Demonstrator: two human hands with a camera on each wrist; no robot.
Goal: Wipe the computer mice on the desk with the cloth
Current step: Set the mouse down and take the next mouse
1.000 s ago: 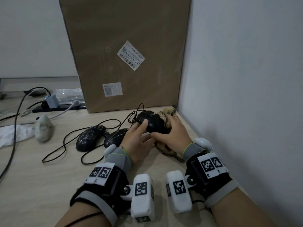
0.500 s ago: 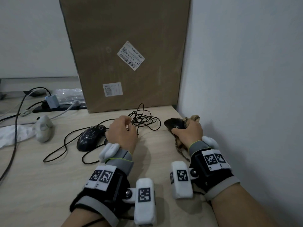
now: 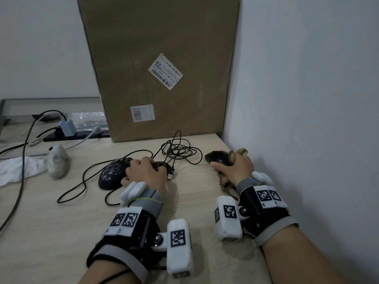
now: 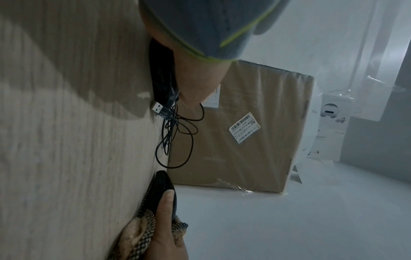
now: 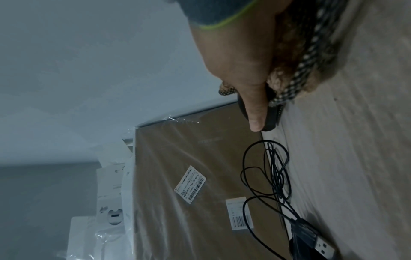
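Head view: the right hand [image 3: 235, 168] grips a black mouse [image 3: 218, 157] together with a brown checked cloth [image 3: 230, 155], both resting on the desk [image 3: 61, 222] close to the wall on that hand's outer side. The thumb lies along the mouse's near flank; the cloth is bunched under the palm and trails back toward the wrist. The left hand [image 3: 145, 173] rests, fingers curled, over a second black mouse [image 3: 160, 165], most of which it hides; whether the fingers actually clasp it cannot be told. Touching or just beside that hand's outer edge lies a third black mouse [image 3: 111, 174] with pale line markings. Between the two hands, slightly beyond the fingertips, lies a loose coil of black cable [image 3: 178, 149] ending in a USB plug [image 3: 170, 175] just beside the left hand. Beyond both hands stands a cardboard box [image 3: 160, 58]. Well out past the left hand lie a white mouse [image 3: 57, 160] and a white rag [image 3: 12, 169].

Right wrist view: the thumb presses along the mouse's side, cloth against the palm.
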